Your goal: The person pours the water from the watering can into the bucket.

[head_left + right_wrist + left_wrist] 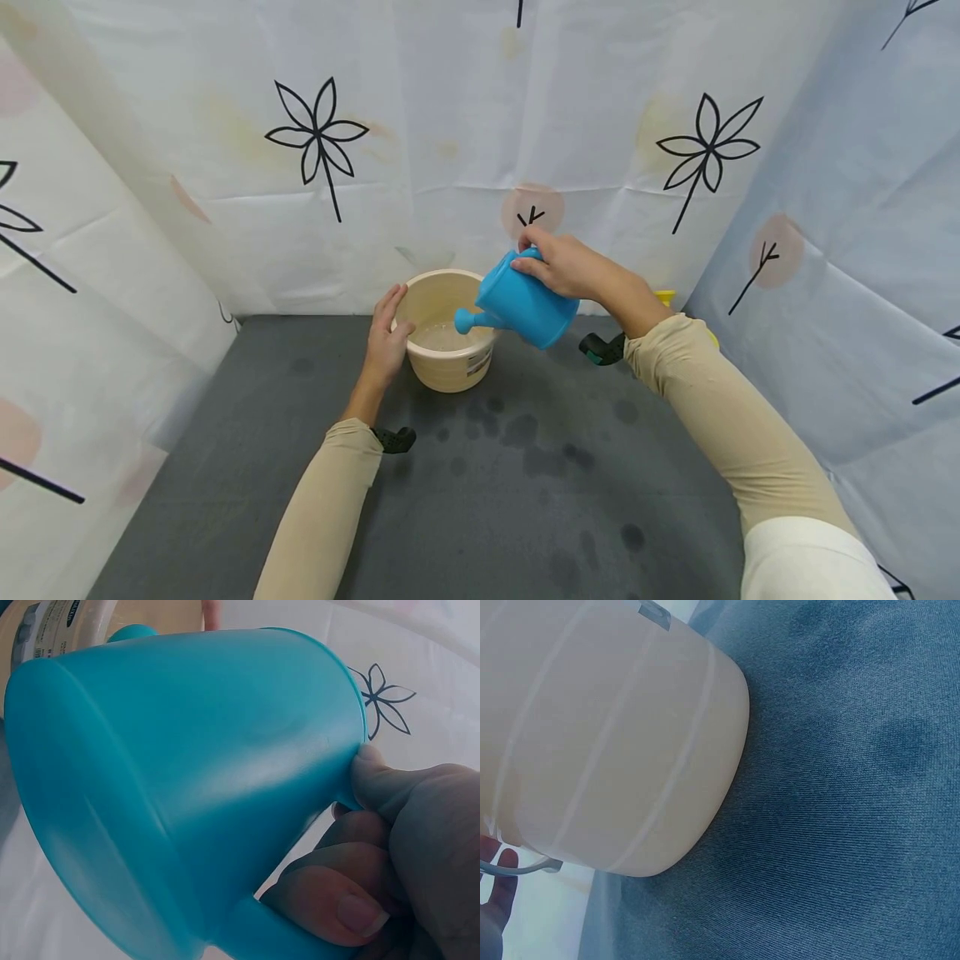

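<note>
A cream plastic bucket stands upright on the grey cloth near the back wall. At its left rim my left hand grips the edge, the thumb reaching over the inside. In the left wrist view the bucket's ribbed side fills much of the picture, with fingertips beside its thin handle. My right hand holds a blue watering can by its handle, tilted with the spout over the bucket's opening. Close up in the right wrist view, the fingers curl round the can's handle and the thumb presses near its rim.
Dark wet-looking spots mark the grey cloth in front of the bucket. A yellow object is mostly hidden behind the right forearm. Pale sheets with flower drawings hang at the back and both sides.
</note>
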### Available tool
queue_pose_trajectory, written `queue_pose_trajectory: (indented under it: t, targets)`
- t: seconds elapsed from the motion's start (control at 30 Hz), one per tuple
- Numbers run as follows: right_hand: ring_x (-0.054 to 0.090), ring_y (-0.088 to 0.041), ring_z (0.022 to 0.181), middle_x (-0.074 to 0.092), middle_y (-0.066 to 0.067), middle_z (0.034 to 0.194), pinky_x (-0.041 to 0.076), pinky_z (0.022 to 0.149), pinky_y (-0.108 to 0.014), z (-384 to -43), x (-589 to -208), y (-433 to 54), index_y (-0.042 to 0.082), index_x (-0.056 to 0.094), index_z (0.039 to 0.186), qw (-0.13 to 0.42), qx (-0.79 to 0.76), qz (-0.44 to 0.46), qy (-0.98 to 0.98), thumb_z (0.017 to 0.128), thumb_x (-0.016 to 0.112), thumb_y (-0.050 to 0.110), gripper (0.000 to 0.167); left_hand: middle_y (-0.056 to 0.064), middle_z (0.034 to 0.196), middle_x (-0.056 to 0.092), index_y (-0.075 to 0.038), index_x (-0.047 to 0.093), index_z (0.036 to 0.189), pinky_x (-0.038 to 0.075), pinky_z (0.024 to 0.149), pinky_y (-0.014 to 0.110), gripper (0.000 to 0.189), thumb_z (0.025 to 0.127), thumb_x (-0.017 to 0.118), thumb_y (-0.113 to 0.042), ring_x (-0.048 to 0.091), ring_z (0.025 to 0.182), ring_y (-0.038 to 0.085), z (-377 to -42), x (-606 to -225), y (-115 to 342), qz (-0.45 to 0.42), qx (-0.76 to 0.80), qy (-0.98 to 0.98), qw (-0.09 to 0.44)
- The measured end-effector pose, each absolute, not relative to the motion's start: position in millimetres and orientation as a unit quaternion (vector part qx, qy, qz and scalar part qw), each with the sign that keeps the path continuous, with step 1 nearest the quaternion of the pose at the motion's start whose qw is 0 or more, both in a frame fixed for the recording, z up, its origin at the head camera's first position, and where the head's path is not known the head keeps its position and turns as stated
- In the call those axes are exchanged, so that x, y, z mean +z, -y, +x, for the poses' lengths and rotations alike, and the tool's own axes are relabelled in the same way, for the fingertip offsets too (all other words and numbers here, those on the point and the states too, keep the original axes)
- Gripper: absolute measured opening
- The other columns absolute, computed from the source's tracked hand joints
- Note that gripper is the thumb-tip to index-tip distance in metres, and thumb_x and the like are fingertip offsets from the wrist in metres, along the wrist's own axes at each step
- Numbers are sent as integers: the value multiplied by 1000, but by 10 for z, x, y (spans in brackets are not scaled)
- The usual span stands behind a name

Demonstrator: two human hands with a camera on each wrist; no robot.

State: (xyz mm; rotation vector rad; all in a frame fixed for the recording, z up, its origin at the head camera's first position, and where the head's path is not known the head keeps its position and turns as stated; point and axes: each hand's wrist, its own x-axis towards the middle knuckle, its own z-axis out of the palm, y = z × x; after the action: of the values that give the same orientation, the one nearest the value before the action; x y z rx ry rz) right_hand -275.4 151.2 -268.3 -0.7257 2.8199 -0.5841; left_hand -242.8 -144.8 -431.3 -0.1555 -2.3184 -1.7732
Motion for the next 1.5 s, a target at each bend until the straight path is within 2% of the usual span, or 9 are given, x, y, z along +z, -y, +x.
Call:
queue_pose_trajectory:
  t: [0.17, 0.6, 0.93, 1.2, 1.5]
  targets:
    - [57, -36, 101, 59, -24, 117, 42, 87, -48, -2755, -2675, -1509, 8, 41, 135, 89, -196, -242, -946, 109, 45, 31, 35, 15, 169, 24, -4, 37, 158, 22, 126, 54, 64, 95, 50, 4, 18, 159, 32, -2434, -4307, 1444, -54, -601, 790, 113]
    - [56, -36, 101, 58, -23, 113, 41, 87, -49, -2704, -2629, -1481, 8, 42, 135, 88, -199, -244, -945, 109, 45, 30, 34, 16, 168, 25, -3, 38, 157, 21, 127, 53, 65, 93, 51, 5, 19, 158, 33, -2428, -4294, 1440, -50, -601, 789, 119]
    - [57, -37, 106, 58, -23, 125, 43, 89, -49, -2725, -2631, -1468, 9, 42, 137, 92, -191, -239, -948, 109, 46, 31, 36, 16, 169, 24, -4, 38, 157, 20, 127, 54, 65, 94, 50, 4, 18, 159, 32, -2425, -4309, 1438, -55, -607, 784, 117]
    - [59, -36, 102, 60, -22, 117, 44, 88, -47, -2717, -2619, -1425, 8, 43, 135, 90, -184, -249, -947, 108, 48, 31, 36, 16, 168, 26, -3, 38, 157, 19, 127, 54, 65, 93, 50, 5, 18, 159, 32, -2399, -4307, 1432, -48, -607, 784, 121]
    - [59, -37, 106, 60, -23, 123, 44, 90, -48, -2709, -2603, -1416, 7, 42, 136, 91, -185, -250, -946, 108, 48, 31, 37, 18, 168, 24, -1, 36, 157, 19, 127, 55, 67, 92, 48, 7, 18, 159, 33, -2408, -4298, 1428, -49, -607, 784, 121]
